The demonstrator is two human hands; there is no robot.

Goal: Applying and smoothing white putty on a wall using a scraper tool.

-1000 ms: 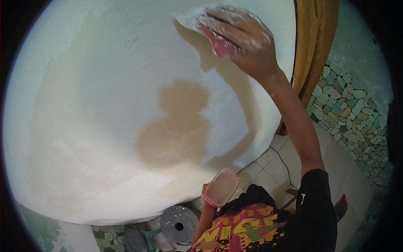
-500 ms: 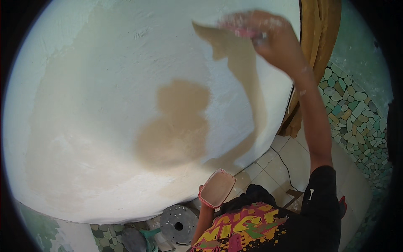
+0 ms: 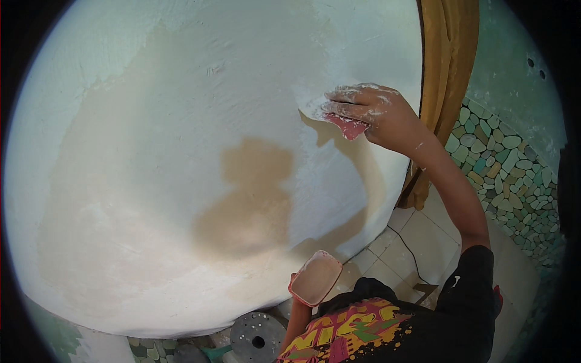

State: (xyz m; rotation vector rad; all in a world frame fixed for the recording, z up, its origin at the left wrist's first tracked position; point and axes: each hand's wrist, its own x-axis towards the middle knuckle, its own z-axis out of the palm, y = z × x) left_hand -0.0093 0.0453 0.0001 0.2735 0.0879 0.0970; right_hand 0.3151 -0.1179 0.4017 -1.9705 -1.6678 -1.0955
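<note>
My right hand [image 3: 387, 120], dusted with white paste, grips a pink-red flexible scraper [image 3: 348, 126] against the pale plastered wall [image 3: 151, 151], near the wall's right side. Its fingers are closed over the scraper, whose far edge is white with paste. The wall shows lighter and beige patches, and shadows of my head and arm fall across it. Low in the view, my left hand [image 3: 295, 285] holds a red-rimmed rectangular tub [image 3: 316, 278] with a pale residue inside. Most of that hand is hidden beneath the tub.
A mustard drape [image 3: 448, 54] hangs along the wall's right edge. Beyond it are a green surface [image 3: 502, 66] and pebble tiling [image 3: 508, 181]. Below lie square floor tiles [image 3: 433, 233], a black cable [image 3: 411, 251] and a grey perforated disc [image 3: 242, 333] beside a teal object.
My right hand and scraper rose toward the upper right, then came down the wall to a clearly lower spot. The left hand and tub sit slightly lower in the picture, still held alike.
</note>
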